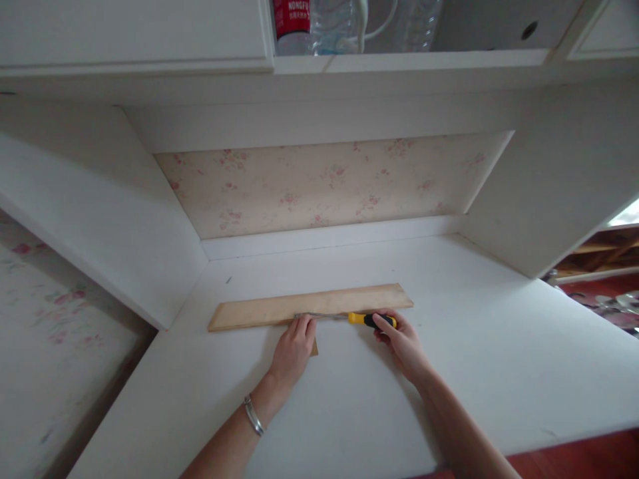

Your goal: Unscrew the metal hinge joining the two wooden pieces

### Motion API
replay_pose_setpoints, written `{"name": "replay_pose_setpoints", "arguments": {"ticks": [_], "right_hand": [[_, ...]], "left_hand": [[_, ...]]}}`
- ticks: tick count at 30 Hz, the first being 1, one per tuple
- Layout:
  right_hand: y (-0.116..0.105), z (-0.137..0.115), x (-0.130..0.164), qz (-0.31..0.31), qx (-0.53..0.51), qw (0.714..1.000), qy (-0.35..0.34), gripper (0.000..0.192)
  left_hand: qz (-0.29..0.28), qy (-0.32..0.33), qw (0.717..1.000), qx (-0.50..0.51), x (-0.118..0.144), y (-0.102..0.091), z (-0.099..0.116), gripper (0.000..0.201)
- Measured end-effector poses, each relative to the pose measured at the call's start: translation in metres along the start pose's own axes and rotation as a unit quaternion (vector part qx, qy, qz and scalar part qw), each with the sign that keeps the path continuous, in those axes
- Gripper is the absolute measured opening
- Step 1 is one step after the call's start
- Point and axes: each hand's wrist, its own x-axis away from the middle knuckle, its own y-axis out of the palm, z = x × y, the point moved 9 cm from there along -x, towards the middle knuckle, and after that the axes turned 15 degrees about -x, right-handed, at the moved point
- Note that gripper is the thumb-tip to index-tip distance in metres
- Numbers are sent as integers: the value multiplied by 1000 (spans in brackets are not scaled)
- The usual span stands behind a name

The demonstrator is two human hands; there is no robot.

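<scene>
A long flat wooden board [259, 311] lies crosswise on the white surface. My right hand [402, 342] is closed around the yellow and black handle of a screwdriver [357, 319]. Its metal shaft points left, nearly level, along the board's near edge. My left hand [293, 346], with a silver bracelet at the wrist, has its fingers closed at the screwdriver's tip. Under this hand is a smaller wooden piece [315, 348], mostly covered, with one corner showing beside the fingers. What the screwdriver's tip touches is too small to make out.
White side panels stand at left [110, 213] and right [544, 173], with floral wallpaper [324, 186] behind. An overhead shelf [409, 63] holds clear plastic bottles, one with a red label [292, 16]. Various objects [606, 303] lie beyond the right panel.
</scene>
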Motion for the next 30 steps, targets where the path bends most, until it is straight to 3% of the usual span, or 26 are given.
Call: {"name": "replay_pose_setpoints", "arguments": {"ticks": [8, 13, 30], "right_hand": [[0, 1, 0, -6, 0, 1000, 2, 34], [0, 0, 0, -4, 6, 1000, 0, 33], [-2, 3, -2, -3, -9, 1000, 3, 34]], "left_hand": [[17, 22, 999, -18, -1, -3, 0, 26], [35, 7, 998, -45, -1, -8, -2, 37], [-4, 3, 999, -39, -3, 1, 1, 35]]}}
